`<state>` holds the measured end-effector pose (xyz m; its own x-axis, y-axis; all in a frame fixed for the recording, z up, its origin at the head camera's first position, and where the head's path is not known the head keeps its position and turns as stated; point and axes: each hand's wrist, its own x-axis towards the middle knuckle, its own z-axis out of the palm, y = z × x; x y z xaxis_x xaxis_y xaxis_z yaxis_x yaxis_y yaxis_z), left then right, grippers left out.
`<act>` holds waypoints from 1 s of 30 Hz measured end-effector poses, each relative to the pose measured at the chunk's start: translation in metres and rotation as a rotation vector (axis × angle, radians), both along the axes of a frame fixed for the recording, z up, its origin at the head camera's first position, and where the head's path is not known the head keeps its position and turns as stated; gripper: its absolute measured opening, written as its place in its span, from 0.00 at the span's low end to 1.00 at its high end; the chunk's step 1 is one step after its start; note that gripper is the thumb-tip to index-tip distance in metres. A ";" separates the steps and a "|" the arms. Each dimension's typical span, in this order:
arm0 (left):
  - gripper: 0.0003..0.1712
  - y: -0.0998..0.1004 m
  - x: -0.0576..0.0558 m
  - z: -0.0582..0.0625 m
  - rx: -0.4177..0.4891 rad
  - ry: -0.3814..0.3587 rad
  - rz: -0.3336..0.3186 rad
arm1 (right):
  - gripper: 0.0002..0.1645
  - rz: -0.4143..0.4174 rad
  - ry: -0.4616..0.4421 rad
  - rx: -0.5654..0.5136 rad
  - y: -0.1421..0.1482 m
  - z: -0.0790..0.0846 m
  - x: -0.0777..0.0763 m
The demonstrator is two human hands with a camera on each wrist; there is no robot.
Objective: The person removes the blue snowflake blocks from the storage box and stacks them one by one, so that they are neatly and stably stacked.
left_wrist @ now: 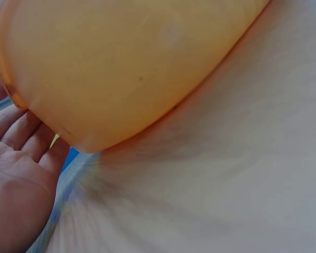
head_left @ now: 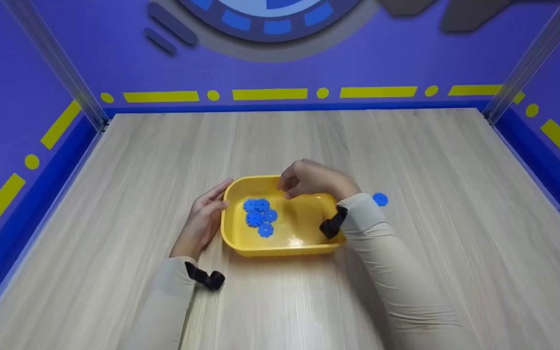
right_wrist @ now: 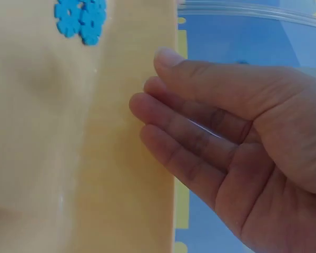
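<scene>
A yellow plastic tray (head_left: 302, 221) stands on the table, with several blue snowflake-shaped discs (head_left: 260, 214) gathered in its left half. My left hand (head_left: 200, 224) holds the tray's left side, thumb at the rim and fingers against the outer wall. In the left wrist view, the fingers of that hand (left_wrist: 21, 174) lie against the tray's outside (left_wrist: 126, 68). Over the tray's far rim hovers my right hand (head_left: 313, 179). Its fingers are loosely bent, and the right wrist view shows nothing between thumb and fingertips. One blue disc (head_left: 380, 199) lies on the table beyond my right wrist.
The wood-grain table (head_left: 163, 160) reaches back to a purple wall (head_left: 260, 73) with yellow markings. Purple side walls flank it on both sides. A small black camera (head_left: 331, 226) on my right wrist hangs over the tray's right end and covers part of it.
</scene>
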<state>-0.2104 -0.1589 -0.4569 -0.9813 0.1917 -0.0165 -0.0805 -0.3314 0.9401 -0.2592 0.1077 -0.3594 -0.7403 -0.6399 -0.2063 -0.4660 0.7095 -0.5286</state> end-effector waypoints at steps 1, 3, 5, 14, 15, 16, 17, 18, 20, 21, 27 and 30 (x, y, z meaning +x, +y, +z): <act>0.34 0.000 0.000 -0.001 -0.001 0.001 0.000 | 0.15 0.006 -0.010 0.008 -0.003 -0.003 0.000; 0.34 0.000 0.001 -0.001 -0.003 0.003 0.001 | 0.15 0.016 -0.031 0.026 -0.009 -0.007 -0.001; 0.34 0.001 0.000 -0.001 0.000 0.003 0.002 | 0.15 0.016 -0.057 0.047 -0.015 -0.009 -0.002; 0.34 0.001 0.001 0.000 0.006 -0.010 0.007 | 0.13 0.035 -0.121 0.103 -0.037 -0.020 -0.002; 0.34 0.001 0.001 0.000 0.008 -0.009 0.008 | 0.13 0.033 -0.124 0.106 -0.038 -0.021 -0.001; 0.34 0.001 0.001 0.000 0.009 -0.006 0.008 | 0.13 0.031 -0.125 0.108 -0.039 -0.022 0.000; 0.34 0.001 0.001 0.000 0.010 -0.004 0.008 | 0.14 0.026 -0.126 0.112 -0.040 -0.023 0.001; 0.34 0.002 0.001 0.001 0.011 -0.003 0.007 | 0.14 0.025 -0.124 0.118 -0.041 -0.024 0.002; 0.34 0.002 0.001 0.001 0.009 -0.001 0.006 | 0.15 0.028 -0.118 0.128 -0.043 -0.025 0.004; 0.34 0.002 0.001 0.001 0.008 -0.001 0.006 | 0.15 0.032 -0.113 0.134 -0.044 -0.026 0.004; 0.34 0.001 0.001 0.000 0.026 -0.016 -0.005 | 0.16 0.046 -0.087 0.175 -0.049 -0.029 0.006; 0.34 0.001 0.001 0.000 0.026 -0.020 -0.008 | 0.16 0.042 -0.075 0.189 -0.051 -0.031 0.007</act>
<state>-0.2097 -0.1580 -0.4567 -0.9793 0.2000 -0.0313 -0.1022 -0.3546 0.9294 -0.2518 0.0562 -0.3904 -0.6916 -0.6148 -0.3791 -0.4621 0.7800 -0.4219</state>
